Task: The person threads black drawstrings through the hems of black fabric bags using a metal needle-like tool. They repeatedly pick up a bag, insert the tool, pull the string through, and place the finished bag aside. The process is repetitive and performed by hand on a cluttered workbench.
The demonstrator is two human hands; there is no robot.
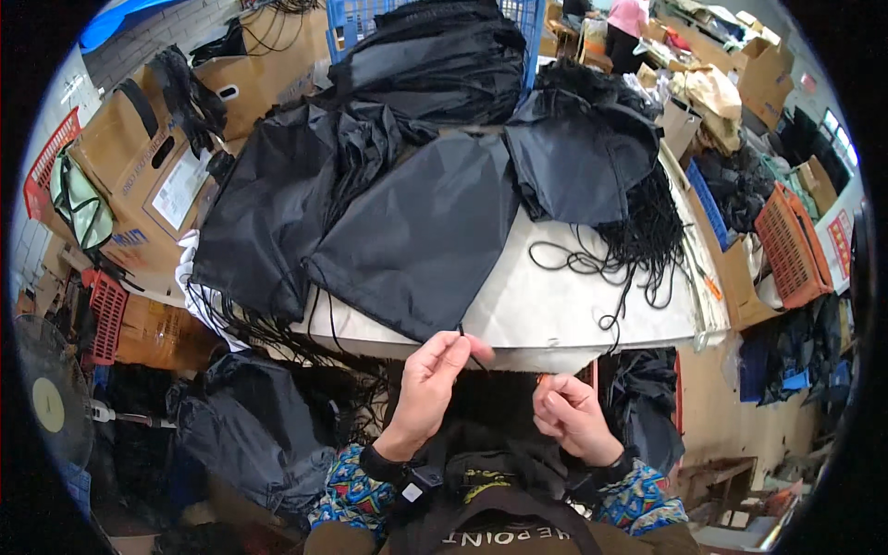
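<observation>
L hand: our L hand [425, 388] is pinched up, thumb to fingers, on a thin blk cord [479, 359] at the lower corner of the middle bag; a fingertip blurs.
R hand: our R hand [575, 418] is curled w/ thumb & index together on a small orange bit [544, 379]; we can't tell what it is. It's near the L hand, not touching.
Middle bag: blk middle bag [430, 231] lies flat on the wht table cover [546, 291], corner at the front edge, right by our L hand.
L side: more blk bags [264, 208] overlap it, cords hanging off the front edge.
R side: another blk bag [578, 162], w/ a tangle of blk cords [657, 227] beside it.
Back: tall stack of folded blk fabric [430, 60] against a blue crate [531, 42].
Surroundings: we've a cardboard box [139, 190] on the L, an orange crate [793, 245] on the R, & a person in pink [627, 18] in the bkgd.
</observation>
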